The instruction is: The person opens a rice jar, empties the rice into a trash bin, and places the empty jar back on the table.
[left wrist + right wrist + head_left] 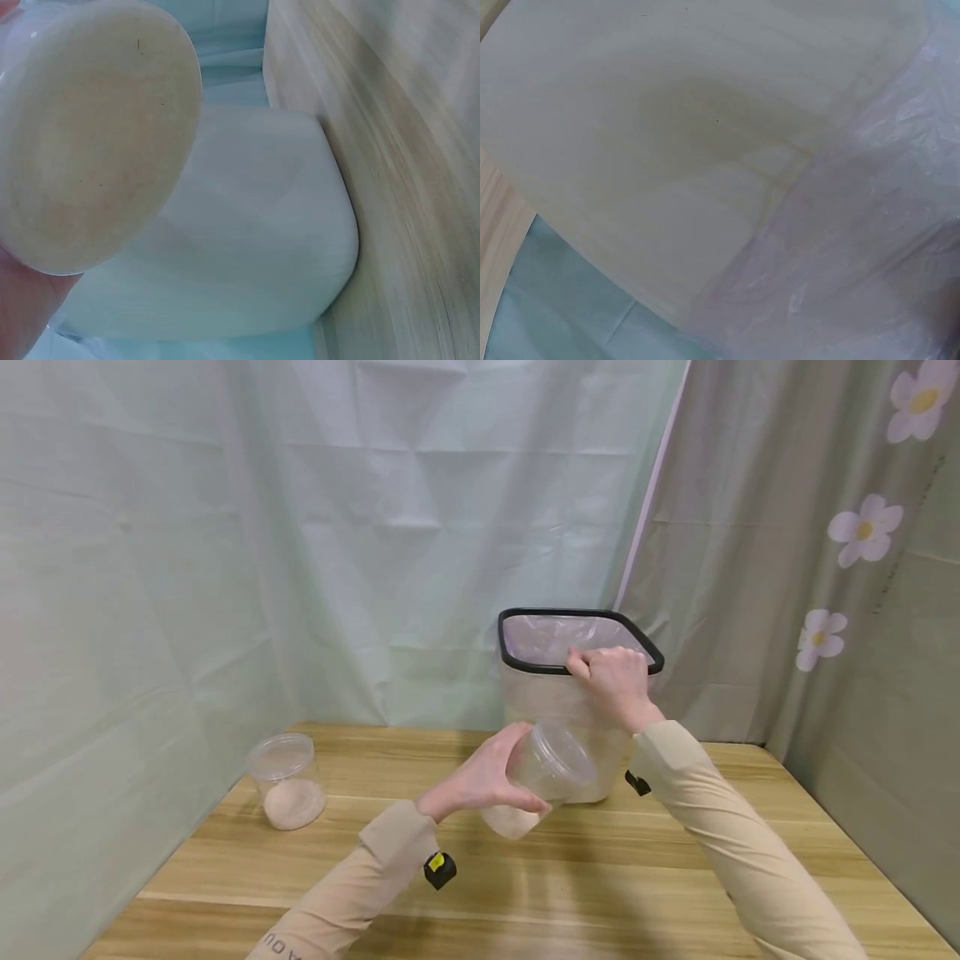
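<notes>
In the head view my left hand (491,772) grips a clear plastic jar (551,760) from its left side, thumb below and fingers above. The jar is tilted to the right, in front of the trash can (525,697), with pale contents at its lower end. Its round base (97,142) fills the upper left of the left wrist view. My right hand (618,681) holds the front of the trash can's black rim, its fingers bent over the edge. A lilac plastic bag (547,639) lines the can and also shows in the right wrist view.
A second clear jar (281,777), with pale contents at the bottom, stands upright at the left of the wooden table (465,910). Pale curtains (450,527) hang behind and at both sides, close to the table's edges.
</notes>
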Demonstrator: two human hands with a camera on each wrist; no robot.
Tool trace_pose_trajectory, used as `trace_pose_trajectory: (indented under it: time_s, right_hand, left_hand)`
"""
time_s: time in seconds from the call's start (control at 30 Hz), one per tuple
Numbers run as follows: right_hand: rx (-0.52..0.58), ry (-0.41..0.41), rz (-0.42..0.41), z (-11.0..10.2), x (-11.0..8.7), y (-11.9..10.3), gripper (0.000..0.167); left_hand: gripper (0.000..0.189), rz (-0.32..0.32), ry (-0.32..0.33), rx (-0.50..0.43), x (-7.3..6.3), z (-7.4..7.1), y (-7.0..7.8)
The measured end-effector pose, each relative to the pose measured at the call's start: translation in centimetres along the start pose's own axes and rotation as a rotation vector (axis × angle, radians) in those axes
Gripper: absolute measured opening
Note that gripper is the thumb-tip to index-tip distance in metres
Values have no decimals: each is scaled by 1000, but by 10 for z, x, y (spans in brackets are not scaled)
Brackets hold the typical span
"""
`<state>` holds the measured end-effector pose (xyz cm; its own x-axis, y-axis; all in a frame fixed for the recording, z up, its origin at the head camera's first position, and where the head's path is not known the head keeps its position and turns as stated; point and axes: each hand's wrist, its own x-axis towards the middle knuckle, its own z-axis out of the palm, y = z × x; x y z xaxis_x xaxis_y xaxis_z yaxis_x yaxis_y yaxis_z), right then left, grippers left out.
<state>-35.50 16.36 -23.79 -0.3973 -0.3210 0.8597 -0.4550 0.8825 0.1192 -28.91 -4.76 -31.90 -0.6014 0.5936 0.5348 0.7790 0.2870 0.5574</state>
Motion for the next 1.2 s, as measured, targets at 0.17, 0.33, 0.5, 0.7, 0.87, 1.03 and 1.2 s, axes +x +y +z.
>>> trace_pose_trajectory:
  time_s: [0.17, 0.33, 0.5, 0.7, 0.87, 1.03, 1.2]
  right_hand:
    - [11, -90, 32, 1, 6, -9, 50]
    - [49, -213, 88, -1, 12, -16, 54]
    - [83, -327, 173, -7, 16, -18, 58]
    - [105, -367, 199, -9, 18, -17, 59]
    - [113, -352, 175, -5, 18, -18, 56]
    - [134, -350, 151, -3, 20, -23, 55]
    - [123, -354, 161, -3, 21, -28, 55]
  left_hand:
    - [81, -7, 5, -33, 0, -2, 2]
    - [81, 7, 15, -38, 3, -6, 3]
    - [81, -6, 10, -37, 8, -9, 6]
    - [80, 3, 24, -36, 14, -12, 8]
    - [78, 16, 38, -53, 16, -14, 7]
    - [78, 22, 41, -50, 15, -14, 5]
    - [78, 23, 40, -29, 14, -13, 3]
